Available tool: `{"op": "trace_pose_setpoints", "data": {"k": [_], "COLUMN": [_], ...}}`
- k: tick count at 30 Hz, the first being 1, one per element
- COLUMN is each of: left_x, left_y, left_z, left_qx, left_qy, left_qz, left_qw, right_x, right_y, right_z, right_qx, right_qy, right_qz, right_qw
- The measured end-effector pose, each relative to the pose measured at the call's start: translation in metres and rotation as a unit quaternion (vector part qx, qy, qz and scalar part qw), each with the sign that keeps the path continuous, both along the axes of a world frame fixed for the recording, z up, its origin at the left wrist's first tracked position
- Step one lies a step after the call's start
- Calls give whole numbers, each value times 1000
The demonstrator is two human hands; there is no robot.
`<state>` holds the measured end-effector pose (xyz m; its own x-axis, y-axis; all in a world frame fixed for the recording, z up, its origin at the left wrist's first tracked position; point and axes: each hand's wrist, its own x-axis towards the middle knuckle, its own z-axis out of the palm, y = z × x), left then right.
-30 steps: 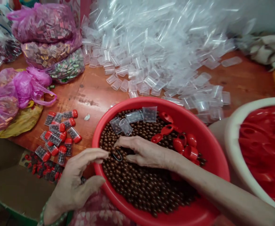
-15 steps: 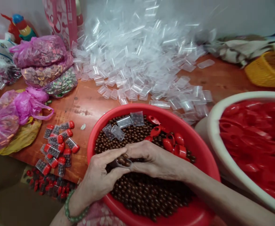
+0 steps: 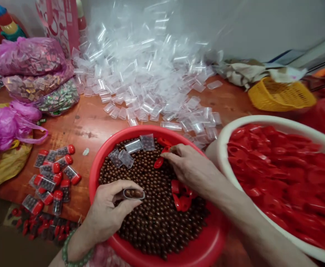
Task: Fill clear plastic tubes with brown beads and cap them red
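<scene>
My left hand [image 3: 109, 207] is wrapped round a clear plastic tube [image 3: 142, 194] with brown balls in its open mouth. It hangs over the left part of a red basin [image 3: 95, 163] of brown balls [image 3: 151, 218]. At the basin's upper right, my right hand [image 3: 188, 163] pinches a red cap piece [image 3: 159, 162]. Below that hand, more red caps [image 3: 183, 198] lie on the balls. Several clear tubes, among them one lying tilted [image 3: 126, 158], rest near the basin's far rim.
Filled red-capped tubes [image 3: 47, 182] lie at left on the wooden table [image 3: 79, 129]. Behind is a heap of clear tubes [image 3: 148, 78]. Plastic bags [image 3: 34, 59] stand at left. At right are a white tub [image 3: 223, 148] of red caps and a yellow basket [image 3: 281, 96].
My right hand has left the tube at my left hand and moved up and right to a red cap piece. The view has shifted to the right.
</scene>
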<state>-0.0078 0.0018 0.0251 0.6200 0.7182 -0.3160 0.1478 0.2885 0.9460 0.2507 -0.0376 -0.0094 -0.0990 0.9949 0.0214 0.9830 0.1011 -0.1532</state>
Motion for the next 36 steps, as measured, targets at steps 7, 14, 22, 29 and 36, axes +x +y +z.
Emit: {"op": "trace_pose_setpoints", "data": {"k": [7,14,22,29,36], "left_x": [2,1,6,9,3], "left_y": [3,4,-3,-2,-1], "left_z": [1,-3,-3,-7,-19], "left_qx": [-55,-84,-77,-125,-134], "left_qy": [-17,-33,-56,-93,-122], "left_qz": [-8,-1,34,118,173], "left_qw": [998,996,995,981,968], "right_x": [6,-18,-58,-66,-69], "right_y": [16,6,6,5,-1], "right_z": [-2,33,29,37,38], "right_qx": [-3,-30,-27,53,28], "right_qy": [1,397,626,552,527], "right_qz": [57,-68,-79,44,85], "right_qw": [998,915,775,831,845]}}
